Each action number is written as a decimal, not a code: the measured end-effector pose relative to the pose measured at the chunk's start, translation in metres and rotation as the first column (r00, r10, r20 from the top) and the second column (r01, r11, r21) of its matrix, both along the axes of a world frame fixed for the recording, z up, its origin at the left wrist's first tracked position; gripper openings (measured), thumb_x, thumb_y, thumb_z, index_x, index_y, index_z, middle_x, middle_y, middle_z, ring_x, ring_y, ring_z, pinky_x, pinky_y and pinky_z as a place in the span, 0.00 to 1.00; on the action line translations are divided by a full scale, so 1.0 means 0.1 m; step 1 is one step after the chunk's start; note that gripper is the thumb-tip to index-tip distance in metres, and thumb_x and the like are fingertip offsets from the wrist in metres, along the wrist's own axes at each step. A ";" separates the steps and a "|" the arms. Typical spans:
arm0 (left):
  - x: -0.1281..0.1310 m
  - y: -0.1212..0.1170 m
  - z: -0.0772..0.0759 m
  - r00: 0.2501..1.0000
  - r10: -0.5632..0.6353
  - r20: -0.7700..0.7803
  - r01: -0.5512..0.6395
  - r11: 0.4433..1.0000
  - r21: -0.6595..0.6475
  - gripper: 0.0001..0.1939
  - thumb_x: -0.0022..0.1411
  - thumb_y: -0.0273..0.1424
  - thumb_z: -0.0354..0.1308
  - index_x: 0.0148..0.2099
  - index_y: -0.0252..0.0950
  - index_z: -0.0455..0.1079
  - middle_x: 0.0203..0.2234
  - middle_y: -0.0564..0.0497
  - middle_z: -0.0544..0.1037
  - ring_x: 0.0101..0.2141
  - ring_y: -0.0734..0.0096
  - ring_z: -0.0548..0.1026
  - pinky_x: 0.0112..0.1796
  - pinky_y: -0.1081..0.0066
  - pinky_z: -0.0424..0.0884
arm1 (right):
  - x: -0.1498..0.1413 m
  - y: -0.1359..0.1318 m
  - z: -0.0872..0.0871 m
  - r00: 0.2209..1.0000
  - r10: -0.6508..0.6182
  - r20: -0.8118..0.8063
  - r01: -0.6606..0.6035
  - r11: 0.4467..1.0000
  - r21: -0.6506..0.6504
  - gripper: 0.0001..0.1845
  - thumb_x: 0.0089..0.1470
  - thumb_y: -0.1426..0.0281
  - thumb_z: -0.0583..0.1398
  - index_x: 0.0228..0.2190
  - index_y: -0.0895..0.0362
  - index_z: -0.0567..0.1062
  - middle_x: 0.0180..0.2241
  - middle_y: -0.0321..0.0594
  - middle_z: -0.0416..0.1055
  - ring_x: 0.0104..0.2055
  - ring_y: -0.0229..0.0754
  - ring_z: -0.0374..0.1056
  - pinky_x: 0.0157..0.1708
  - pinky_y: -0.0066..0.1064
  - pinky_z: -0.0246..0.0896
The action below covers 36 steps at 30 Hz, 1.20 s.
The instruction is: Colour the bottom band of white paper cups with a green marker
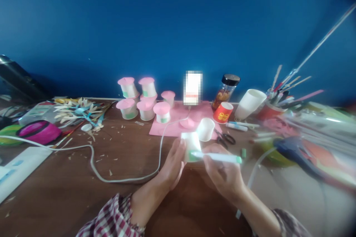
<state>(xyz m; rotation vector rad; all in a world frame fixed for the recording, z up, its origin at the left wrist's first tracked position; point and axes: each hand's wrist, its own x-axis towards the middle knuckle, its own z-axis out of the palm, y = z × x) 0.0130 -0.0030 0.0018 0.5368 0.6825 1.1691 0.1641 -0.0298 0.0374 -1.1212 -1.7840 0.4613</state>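
Note:
My left hand [174, 163] is closed around a white paper cup [191, 140], held up above the brown table. Green colour shows on the cup's lower part. In my right hand [222, 172] is a white marker [219, 157] with a green end, its tip touching or very near the green patch. Just behind stands another white paper cup [205, 129] at the edge of a pink paper sheet [178, 127]. A small green marker cap [244, 153] is on the table to the right of the marker.
Several white cups with pink tops [128, 109] stand at the back left, some stacked. Scissors [226, 137], a red paper cup [223, 112] and a black-lidded jar [226, 90] sit at the right. A white cable [122, 180] crosses the table. A glue gun [297, 155] appears blurred.

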 end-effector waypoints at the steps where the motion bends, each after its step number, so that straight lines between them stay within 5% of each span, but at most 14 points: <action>1: 0.00 0.00 0.01 0.999 -0.006 -0.034 0.006 1.000 0.000 0.17 0.60 0.40 0.57 0.50 0.41 0.70 0.52 0.46 0.72 0.56 0.57 0.66 0.55 0.60 0.60 | 0.00 -0.01 0.01 1.000 -0.001 -0.003 0.001 1.000 -0.015 0.04 0.57 0.71 0.55 0.33 0.56 0.70 0.26 0.36 0.68 0.26 0.36 0.66 0.25 0.26 0.62; 5: 0.00 0.01 -0.01 0.994 -0.008 -0.109 0.007 1.000 -0.006 0.19 0.61 0.44 0.55 0.52 0.42 0.68 0.55 0.47 0.70 0.57 0.56 0.64 0.55 0.58 0.59 | -0.01 -0.02 0.03 0.999 -0.020 -0.035 0.019 0.998 -0.052 0.05 0.57 0.70 0.54 0.32 0.57 0.69 0.25 0.35 0.67 0.20 0.34 0.63 0.18 0.24 0.57; 18: 0.03 0.07 -0.05 0.999 0.050 -0.005 -0.051 0.994 -0.099 0.22 0.62 0.45 0.54 0.55 0.42 0.66 0.58 0.47 0.68 0.57 0.56 0.64 0.58 0.56 0.58 | -0.02 -0.02 0.04 0.994 -0.096 -0.057 0.092 0.994 -0.064 0.06 0.56 0.69 0.55 0.29 0.57 0.70 0.23 0.37 0.68 0.21 0.35 0.62 0.17 0.23 0.56; 24: 0.03 0.07 -0.01 0.998 0.047 0.043 -0.042 0.993 -0.108 0.20 0.63 0.43 0.53 0.51 0.37 0.70 0.51 0.45 0.75 0.55 0.57 0.68 0.57 0.59 0.60 | -0.02 -0.01 0.06 0.993 -0.096 -0.061 0.093 0.994 -0.051 0.06 0.55 0.70 0.55 0.28 0.57 0.71 0.21 0.36 0.68 0.20 0.35 0.62 0.16 0.24 0.55; 29: 0.03 0.08 0.05 0.993 0.093 0.074 -0.079 0.981 -0.180 0.19 0.64 0.41 0.52 0.50 0.35 0.71 0.46 0.45 0.77 0.48 0.59 0.73 0.52 0.58 0.66 | -0.02 0.03 0.04 0.943 -0.208 -0.259 0.202 0.978 -0.051 0.05 0.57 0.70 0.56 0.30 0.56 0.71 0.19 0.32 0.65 0.19 0.33 0.60 0.17 0.23 0.57; 36: 0.02 0.08 0.10 0.995 0.061 0.076 -0.045 0.979 -0.197 0.23 0.64 0.47 0.49 0.50 0.37 0.70 0.44 0.47 0.77 0.47 0.62 0.72 0.50 0.64 0.66 | -0.02 0.04 0.04 0.930 -0.187 -0.316 0.160 0.981 -0.111 0.05 0.56 0.69 0.57 0.30 0.56 0.72 0.18 0.31 0.64 0.19 0.33 0.60 0.17 0.23 0.58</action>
